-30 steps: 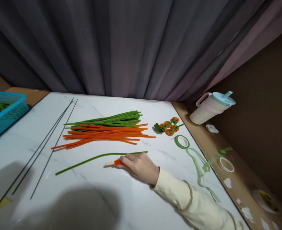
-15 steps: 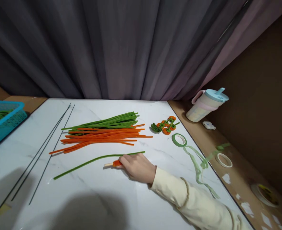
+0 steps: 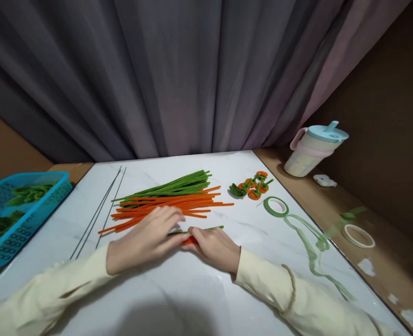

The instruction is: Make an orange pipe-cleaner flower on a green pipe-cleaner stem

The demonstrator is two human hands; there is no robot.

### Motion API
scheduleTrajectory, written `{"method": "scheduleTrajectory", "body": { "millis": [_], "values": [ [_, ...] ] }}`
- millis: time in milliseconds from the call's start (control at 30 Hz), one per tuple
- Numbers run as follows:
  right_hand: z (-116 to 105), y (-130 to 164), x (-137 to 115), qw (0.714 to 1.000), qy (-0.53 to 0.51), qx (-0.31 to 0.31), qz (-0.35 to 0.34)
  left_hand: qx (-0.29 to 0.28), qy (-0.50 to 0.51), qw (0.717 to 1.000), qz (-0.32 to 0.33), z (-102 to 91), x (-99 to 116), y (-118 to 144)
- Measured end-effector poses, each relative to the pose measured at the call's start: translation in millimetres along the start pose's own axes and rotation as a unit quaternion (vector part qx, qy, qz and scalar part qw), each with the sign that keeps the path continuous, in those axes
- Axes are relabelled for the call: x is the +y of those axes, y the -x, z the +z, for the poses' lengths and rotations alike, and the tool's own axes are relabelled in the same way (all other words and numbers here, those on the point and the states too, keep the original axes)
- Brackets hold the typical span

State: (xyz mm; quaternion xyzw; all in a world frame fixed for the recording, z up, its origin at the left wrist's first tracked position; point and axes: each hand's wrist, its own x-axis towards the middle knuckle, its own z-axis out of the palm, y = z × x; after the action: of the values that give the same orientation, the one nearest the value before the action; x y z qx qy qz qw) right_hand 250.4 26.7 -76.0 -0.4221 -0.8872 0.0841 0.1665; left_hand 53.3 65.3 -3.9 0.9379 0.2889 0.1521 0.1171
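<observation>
Piece (image 3: 189, 241) (orange, half-hidden) sits in right hand (image 3: 216, 247).

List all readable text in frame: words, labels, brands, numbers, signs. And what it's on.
None readable.
Tumbler: no legible lettering.
Green tape roll: none legible.
Blue basket: side cutouts look like a pattern, not text.

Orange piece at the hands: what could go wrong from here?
The left hand overlaps the loose orange stems in view, so a sweep might scatter them. The green stem passes close to the right hand and could get pinched with the orange piece. The hands hide part of that piece, so a slip may go unseen.
</observation>
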Motion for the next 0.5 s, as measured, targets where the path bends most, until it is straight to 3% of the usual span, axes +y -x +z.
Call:
{"method": "scheduleTrajectory", "body": {
  "millis": [67, 133, 233, 367, 500],
  "values": [
    [0, 0, 1, 1.0, 0.001, -0.002, 0.013, -0.057, -0.025, 0.998, -0.014, 18.6, 1, 7],
    [1, 1, 2, 1.0, -0.007, -0.004, 0.023, -0.078, -0.022, 0.996, -0.031, 34.3, 0, 13],
    [4, 0, 3, 0.998, -0.047, 0.014, 0.042, -0.044, 0.004, 0.998, -0.034, 47.5, -4, 19],
    [-1, -4, 3, 0.982, -0.128, 0.131, 0.052, 0.03, 0.023, 0.999, -0.034, 56.2, -12, 20],
    [-39, -1, 0, 0.928, -0.247, 0.267, 0.076, 0.047, 0.051, 0.996, -0.049, 63.4, -17, 22]
  ]
}}
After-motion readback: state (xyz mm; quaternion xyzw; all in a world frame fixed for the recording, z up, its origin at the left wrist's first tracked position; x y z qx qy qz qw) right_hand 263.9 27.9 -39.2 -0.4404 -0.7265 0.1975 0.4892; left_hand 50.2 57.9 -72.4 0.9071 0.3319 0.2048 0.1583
